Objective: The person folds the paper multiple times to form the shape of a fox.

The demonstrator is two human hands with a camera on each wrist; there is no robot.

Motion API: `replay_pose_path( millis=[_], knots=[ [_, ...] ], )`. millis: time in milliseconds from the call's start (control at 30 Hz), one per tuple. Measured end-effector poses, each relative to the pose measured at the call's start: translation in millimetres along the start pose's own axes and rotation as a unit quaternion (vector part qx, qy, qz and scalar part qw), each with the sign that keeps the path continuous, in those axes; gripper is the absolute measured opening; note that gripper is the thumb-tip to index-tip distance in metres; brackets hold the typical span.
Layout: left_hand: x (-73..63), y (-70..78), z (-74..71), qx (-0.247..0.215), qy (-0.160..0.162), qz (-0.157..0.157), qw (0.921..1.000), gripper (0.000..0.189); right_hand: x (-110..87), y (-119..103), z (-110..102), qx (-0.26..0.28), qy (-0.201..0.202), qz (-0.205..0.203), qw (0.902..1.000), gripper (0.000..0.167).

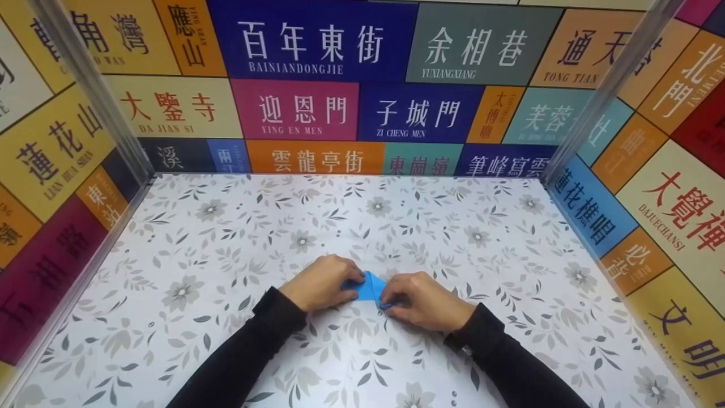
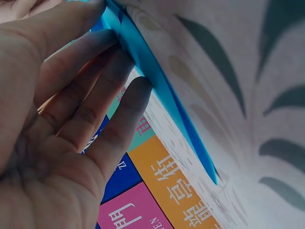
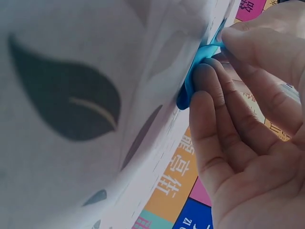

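Observation:
A small piece of folded blue paper (image 1: 370, 288) lies on the flower-patterned surface between both hands, its top coming to a point. My left hand (image 1: 325, 282) holds the paper's left side, thumb and fingertips at its edge. In the left wrist view the blue paper (image 2: 164, 93) runs as a thin layered strip past the fingertips. On the other side, my right hand (image 1: 426, 300) pinches the right part between thumb and fingers. The right wrist view shows the blue paper (image 3: 187, 93) bent over in a rounded curl beside those fingertips.
White covering with grey leaves and flowers (image 1: 226, 238) spreads under the hands. Upright panels of coloured blocks with Chinese lettering (image 1: 306, 42) stand at the back and both sides. Clear corner strips (image 1: 93, 85) join the panels. Black sleeves (image 1: 238, 351) cover both forearms.

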State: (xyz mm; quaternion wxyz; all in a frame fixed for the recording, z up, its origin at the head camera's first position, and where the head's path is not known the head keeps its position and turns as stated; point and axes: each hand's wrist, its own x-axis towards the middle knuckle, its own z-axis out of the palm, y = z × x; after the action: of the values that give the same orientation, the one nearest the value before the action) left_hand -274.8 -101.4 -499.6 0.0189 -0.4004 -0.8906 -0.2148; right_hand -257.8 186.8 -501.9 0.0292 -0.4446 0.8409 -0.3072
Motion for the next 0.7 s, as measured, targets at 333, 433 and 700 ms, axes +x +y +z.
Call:
replay_pose_path(
  millis=[333, 433, 700],
  knots=[
    [-1.2, 0.1, -0.1, 0.005, -0.005, -0.002, 1.0000, 0.029, 2.6, 0.1, 3.0, -0.003, -0.002, -0.014, 0.9999, 0.011],
    [-1.1, -0.2, -0.4, 0.000, -0.005, -0.001, 1.0000, 0.029, 3.5, 0.4, 3.3, -0.002, -0.001, -0.021, 0.9998, 0.009],
    [-0.7, -0.4, -1.0, -0.002, -0.006, 0.003, 1.0000, 0.029, 5.8, 0.4, 4.7, 0.004, -0.006, -0.035, 0.9994, 0.009]
  ],
)
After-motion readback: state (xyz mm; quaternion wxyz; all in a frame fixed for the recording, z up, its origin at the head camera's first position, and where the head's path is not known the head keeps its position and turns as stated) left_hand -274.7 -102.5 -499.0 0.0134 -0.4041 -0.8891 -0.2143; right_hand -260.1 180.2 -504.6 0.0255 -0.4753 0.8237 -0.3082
